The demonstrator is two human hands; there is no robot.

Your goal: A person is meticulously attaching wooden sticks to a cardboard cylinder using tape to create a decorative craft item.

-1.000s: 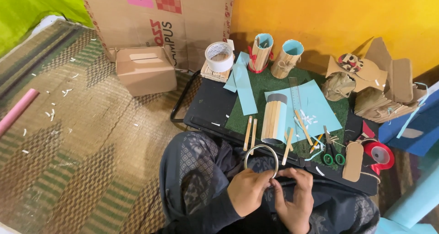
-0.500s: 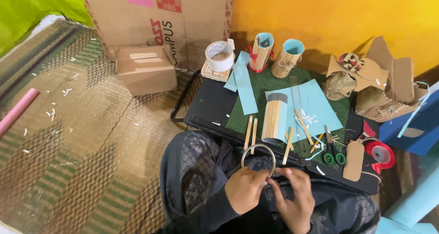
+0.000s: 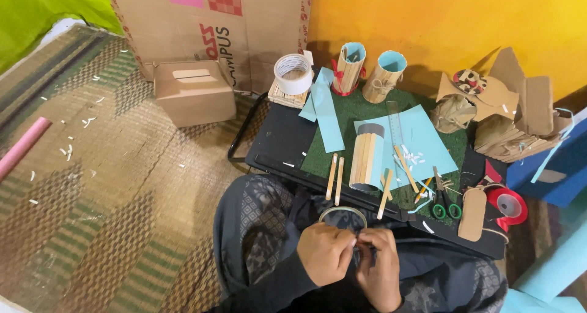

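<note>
Working in the lap, the left hand and right hand meet with fingers pinched together on the near edge of a thin ring, which stands just in front of the bench edge. A firm pinch low on the ring, with both thumbs close together, would likely hold it steady; too hard a squeeze could bend it out of round

Beyond the hands, loose wooden sticks lie on the green mat, beside a tube clad in sticks lying on its side on light blue paper. Green-handled scissors and a red tape roll sit to the right

Farther back stand two stick-covered cups, both lined in blue; what the left one holds is too small to tell, and the right looks empty. A white tape roll rests on a stick pad. On the floor mat, a small cardboard box is closed
</note>
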